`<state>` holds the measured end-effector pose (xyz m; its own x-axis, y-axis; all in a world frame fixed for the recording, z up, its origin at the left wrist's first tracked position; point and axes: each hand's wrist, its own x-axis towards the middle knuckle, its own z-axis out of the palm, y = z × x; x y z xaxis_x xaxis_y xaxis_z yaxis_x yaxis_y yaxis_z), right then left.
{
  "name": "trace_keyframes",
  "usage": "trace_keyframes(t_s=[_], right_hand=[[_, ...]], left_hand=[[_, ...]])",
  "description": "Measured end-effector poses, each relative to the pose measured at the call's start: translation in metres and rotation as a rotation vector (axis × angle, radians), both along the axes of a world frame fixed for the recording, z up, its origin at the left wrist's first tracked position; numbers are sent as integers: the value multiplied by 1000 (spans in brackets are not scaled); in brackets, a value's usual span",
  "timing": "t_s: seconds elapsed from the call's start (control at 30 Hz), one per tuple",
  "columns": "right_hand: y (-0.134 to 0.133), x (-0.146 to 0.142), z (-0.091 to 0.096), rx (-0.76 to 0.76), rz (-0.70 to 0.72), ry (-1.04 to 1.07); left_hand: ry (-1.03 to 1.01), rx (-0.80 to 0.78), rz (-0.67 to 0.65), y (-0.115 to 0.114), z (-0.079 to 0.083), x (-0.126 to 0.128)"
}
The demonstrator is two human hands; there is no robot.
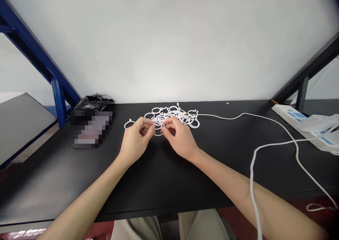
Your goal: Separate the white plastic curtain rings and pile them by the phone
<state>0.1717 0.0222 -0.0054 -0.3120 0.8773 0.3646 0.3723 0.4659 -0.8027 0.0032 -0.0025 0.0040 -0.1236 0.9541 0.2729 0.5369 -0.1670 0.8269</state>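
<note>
Pile of white rings: a loose, tangled heap [194, 124] on the black table [169, 180], toward the wall [169, 49], just beyond and between the hands.
Left hand [136, 137]: thumb and fingers curled together at the pile's near edge; whether anything is caught between them I cannot tell (the knuckles hide part of the grip).
Right hand [180, 137]: thumb and forefinger pinch a slim white piece [163, 125], its outline partly hidden by the fingers.
Stray ring [125, 126]: out on the left, apart from the heap, just beside the left hand.
White cord: one stretch [225, 118] runs from the heap to the right across the tabletop; another [275, 143] crosses it and passes in front of the right forearm [225, 174] (whether both are one cord, I cannot tell).
Table's left side: a crumpled black plastic bag [92, 101] lies near the wall, a pixelated item [91, 130] in front of it.
Table's right side: a white-and-blue package [298, 118], with thin white wrapping [317, 123] over part of it.
</note>
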Motion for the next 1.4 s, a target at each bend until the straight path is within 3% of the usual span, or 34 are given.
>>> trace_keyframes(t_s=[0.27, 0.5, 0.6, 0.67, 0.73, 0.87, 0.97, 1.07, 1.23, 1.4], right_hand=[[-4, 0, 1, 4, 45, 105], [-5, 8, 2, 8, 118, 54], [1, 9, 4, 19, 157, 9], [7, 9, 6, 92, 99, -72], [15, 11, 5, 204, -53, -193], [28, 19, -1, 319, -289, -448], [33, 23, -5, 336, -346, -542], [35, 24, -8, 342, -367, -575], [36, 24, -9, 320, -392, -588], [33, 22, -5, 324, -377, -578]], left_hand=[[-20, 53, -17, -1, -3, -1], [36, 60, -97, -4, -9, -4], [82, 68, -72, -1, -8, -3], [136, 89, 5, 5, -5, -5], [188, 117, 135, 13, -3, -13], [285, 57, 361, 31, -10, -46], [416, -29, 385, 39, -20, -66], [557, -89, 385, 39, -24, -67], [747, -19, 338, 27, -22, -51], [804, 33, 199, 26, -28, -56]])
